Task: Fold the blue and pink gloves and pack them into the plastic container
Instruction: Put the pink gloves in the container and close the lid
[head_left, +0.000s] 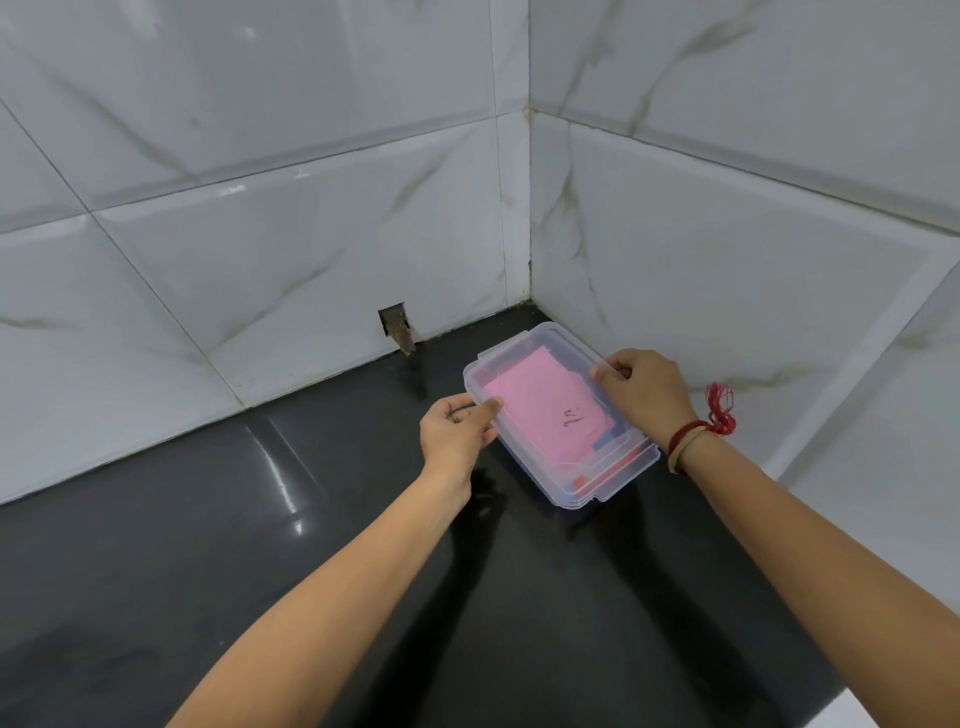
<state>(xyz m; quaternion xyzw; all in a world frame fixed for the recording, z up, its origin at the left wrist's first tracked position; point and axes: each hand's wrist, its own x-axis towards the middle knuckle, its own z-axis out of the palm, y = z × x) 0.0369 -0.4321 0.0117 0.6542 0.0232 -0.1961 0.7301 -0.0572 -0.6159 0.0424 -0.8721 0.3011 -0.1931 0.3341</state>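
A clear plastic container (618, 467) with its lid on sits on the black counter near the tiled corner. Through the lid I see a folded pink glove (545, 410) lying flat on top, with a small dark mark on it. A sliver of blue glove (605, 441) shows beneath it at the near right. My left hand (457, 434) grips the container's left edge, thumb on the lid. On the far right edge sits my right hand (647, 389), fingers curled over the rim. A red thread band is tied around that wrist.
The glossy black counter (311, 545) runs toward me and to the left. White marble-look tiled walls (311, 234) close in behind and on the right. A small broken hole in the tile (396, 325) sits at counter level left of the container.
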